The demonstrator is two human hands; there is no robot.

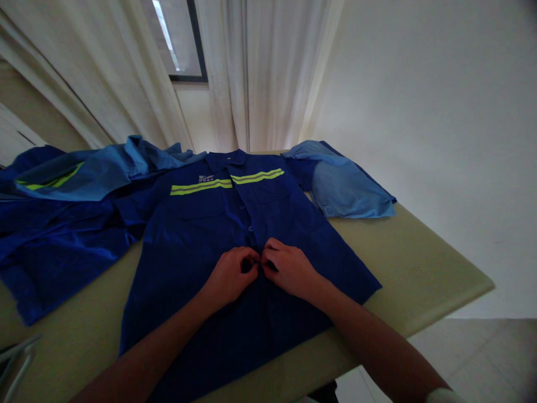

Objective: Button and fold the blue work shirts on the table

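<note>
A dark blue work shirt (197, 224) with yellow-green reflective stripes lies front up, its collar at the far side. At the middle of its front opening, my left hand (235, 271) pinches the shirt's edge between thumb and fingers. My right hand (289, 268) pinches the fabric right beside it, and the fingertips of both hands nearly meet. Whatever small part sits between the fingertips is hidden. Above my hands the front gapes a little, and a couple of buttons (250, 228) show along the placket.
Under the shirt is a yellowish table (436, 268) whose right corner juts out. Other blue garments (75, 224) are heaped on the left, and a light blue garment (352, 187) lies at the right sleeve. Curtains (272, 73) and a white wall (432, 112) stand behind.
</note>
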